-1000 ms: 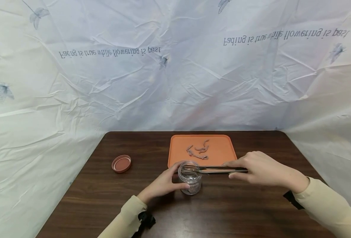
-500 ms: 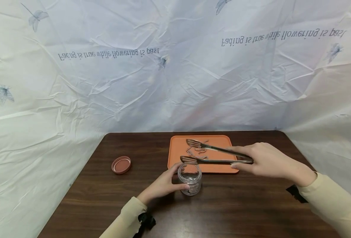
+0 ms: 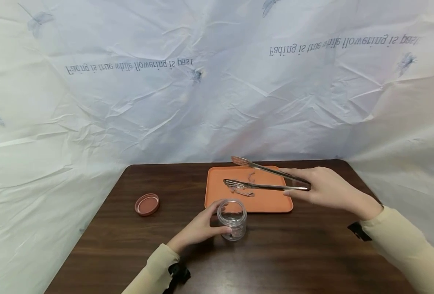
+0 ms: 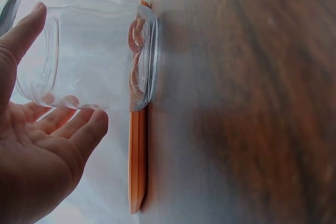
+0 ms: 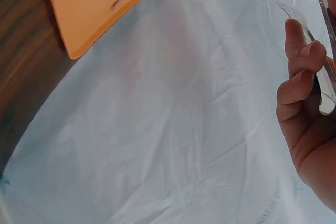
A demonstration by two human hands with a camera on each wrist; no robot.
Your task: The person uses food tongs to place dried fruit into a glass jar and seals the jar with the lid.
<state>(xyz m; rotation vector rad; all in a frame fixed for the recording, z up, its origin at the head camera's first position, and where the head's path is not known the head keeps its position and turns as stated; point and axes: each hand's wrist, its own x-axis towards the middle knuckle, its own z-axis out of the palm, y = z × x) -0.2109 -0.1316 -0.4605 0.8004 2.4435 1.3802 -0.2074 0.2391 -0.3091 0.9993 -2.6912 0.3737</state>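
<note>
A clear jar (image 3: pixel 233 220) stands upright on the table, and my left hand (image 3: pixel 198 230) grips its side with thumb and fingers. In the left wrist view, reddish-brown twisted strips (image 4: pixel 137 59) lie at the bottom of the jar. My right hand (image 3: pixel 323 188) holds metal tongs (image 3: pixel 264 186) by the handle end. The tongs are spread, with nothing between their slotted tips, over the orange tray (image 3: pixel 272 202). Several thin brownish strips (image 3: pixel 244 192) lie on the tray, partly hidden behind the tongs.
A round reddish-brown lid (image 3: pixel 147 204) lies on the dark wooden table (image 3: pixel 128 245) to the left of the jar. A wrinkled white sheet (image 3: pixel 158 114) with printed text hangs behind the table and at both sides.
The tongs have come up out of the jar and spread apart. My right hand has carried them up and back over the tray. My left hand stays on the jar.
</note>
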